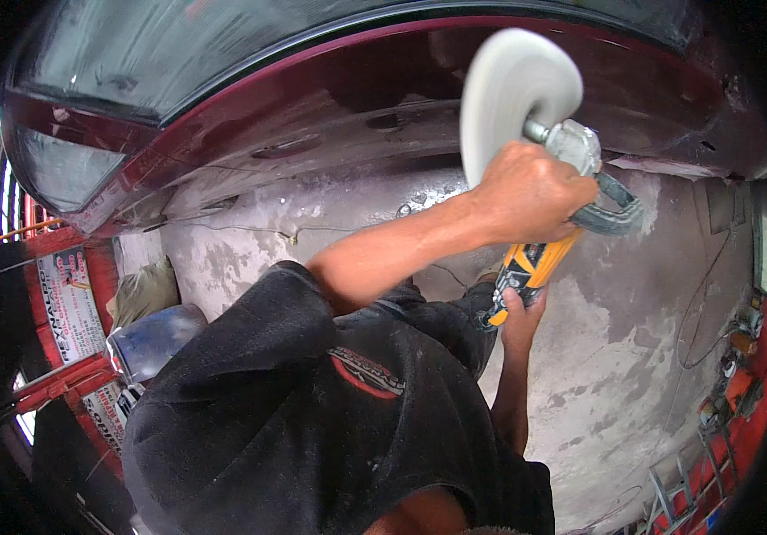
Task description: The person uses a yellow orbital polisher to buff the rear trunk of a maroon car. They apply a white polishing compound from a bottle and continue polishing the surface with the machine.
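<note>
A yellow and black car polisher (540,257) is held in both of my hands. My left hand (531,189) is closed around its front end, beside the grey metal head and the black loop handle (614,212). Lower down, my right hand (523,317) wraps the rear of the yellow and black body, partly hidden by it. A white round pad (499,98) on the polisher stands tilted up against the view of the dark red car's side (339,80); its face looks smeared by motion. Whether the pad touches the paint I cannot tell.
The car's dusty windows (178,53) fill the top. A blue-white container (159,341) and a greenish sack (145,294) stand at left near red signboards. A thin cord (705,312) runs over the patchy concrete floor (615,357). Tools and a metal ladder (669,490) line the right edge.
</note>
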`<move>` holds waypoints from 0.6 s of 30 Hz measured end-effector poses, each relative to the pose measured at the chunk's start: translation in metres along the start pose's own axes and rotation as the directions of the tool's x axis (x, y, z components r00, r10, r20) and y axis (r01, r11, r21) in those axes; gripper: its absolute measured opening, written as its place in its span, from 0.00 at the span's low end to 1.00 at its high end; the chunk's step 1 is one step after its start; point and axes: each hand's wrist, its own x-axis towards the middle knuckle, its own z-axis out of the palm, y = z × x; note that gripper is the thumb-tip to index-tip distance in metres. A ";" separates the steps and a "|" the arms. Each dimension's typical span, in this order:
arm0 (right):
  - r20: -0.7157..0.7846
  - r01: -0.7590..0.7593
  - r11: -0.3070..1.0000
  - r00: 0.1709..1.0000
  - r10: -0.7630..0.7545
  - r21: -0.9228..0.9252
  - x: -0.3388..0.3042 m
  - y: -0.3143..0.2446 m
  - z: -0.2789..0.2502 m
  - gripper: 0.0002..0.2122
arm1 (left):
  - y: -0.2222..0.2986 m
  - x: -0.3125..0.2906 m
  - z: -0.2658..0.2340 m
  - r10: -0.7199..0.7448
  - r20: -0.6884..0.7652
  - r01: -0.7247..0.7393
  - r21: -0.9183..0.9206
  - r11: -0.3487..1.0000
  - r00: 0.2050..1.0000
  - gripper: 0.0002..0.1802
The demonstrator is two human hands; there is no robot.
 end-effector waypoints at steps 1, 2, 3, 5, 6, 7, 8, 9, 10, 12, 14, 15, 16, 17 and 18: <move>0.007 0.029 1.000 1.000 -0.029 -0.005 -0.010 0.007 0.016 0.32 | -0.006 -0.019 -0.018 0.000 -0.007 0.000 0.002 1.000 1.000 0.11; 0.045 0.026 0.999 0.999 -0.028 0.033 -0.021 0.015 0.034 0.33 | -0.013 -0.040 -0.037 0.003 -0.011 -0.003 0.012 1.000 1.000 0.12; 0.046 -0.082 0.997 0.996 0.082 -0.002 -0.033 0.022 0.051 0.34 | -0.019 -0.061 -0.056 -0.010 -0.027 0.010 0.002 1.000 1.000 0.12; 0.083 -0.024 1.000 0.996 0.025 -0.011 -0.054 0.036 0.091 0.33 | -0.031 -0.099 -0.092 -0.018 -0.051 0.018 -0.010 1.000 0.999 0.13; 0.111 -0.030 0.998 0.993 0.037 -0.063 -0.064 0.040 0.110 0.34 | -0.038 -0.118 -0.111 -0.020 -0.039 0.020 -0.014 1.000 0.999 0.13; 0.123 -0.057 0.991 0.990 0.073 -0.125 -0.075 0.044 0.127 0.34 | -0.044 -0.136 -0.131 -0.028 -0.019 0.028 -0.022 0.999 0.999 0.13; 0.155 -0.051 0.986 0.985 0.076 -0.159 -0.084 0.047 0.145 0.34 | -0.049 -0.152 -0.150 -0.034 -0.012 0.034 -0.005 0.999 0.999 0.12; 0.150 -0.085 0.971 0.981 0.120 -0.223 -0.091 0.050 0.163 0.35 | -0.054 -0.167 -0.170 -0.039 0.001 0.039 0.010 0.999 0.999 0.12; 0.201 -0.054 0.974 0.974 0.099 -0.218 -0.098 0.052 0.176 0.36 | -0.057 -0.181 -0.189 -0.029 0.001 0.029 0.054 0.998 1.000 0.14; 0.273 0.007 0.964 0.960 0.069 -0.267 -0.106 0.056 0.198 0.38 | -0.060 -0.204 -0.222 -0.034 0.009 0.033 0.122 0.992 0.999 0.15; 0.323 0.023 0.959 0.944 0.072 -0.281 -0.111 0.059 0.212 0.40 | -0.055 -0.220 -0.245 -0.056 0.012 0.054 0.168 0.984 0.998 0.16; 0.359 0.031 0.964 0.931 0.068 -0.264 -0.113 0.061 0.219 0.41 | -0.053 -0.226 -0.254 -0.061 0.003 0.059 0.192 0.980 0.998 0.17; 0.386 0.056 0.959 0.921 0.057 -0.276 -0.115 0.063 0.223 0.41 | -0.053 -0.230 -0.260 -0.047 -0.028 0.051 0.213 0.976 0.999 0.18; 0.382 0.034 0.956 0.920 0.084 -0.292 -0.117 0.064 0.227 0.41 | -0.053 -0.234 -0.263 -0.068 -0.017 0.070 0.224 0.972 0.998 0.18; 0.386 0.036 0.952 0.918 0.088 -0.303 -0.119 0.066 0.230 0.41 | -0.053 -0.237 -0.267 -0.068 -0.027 0.073 0.234 0.969 0.997 0.19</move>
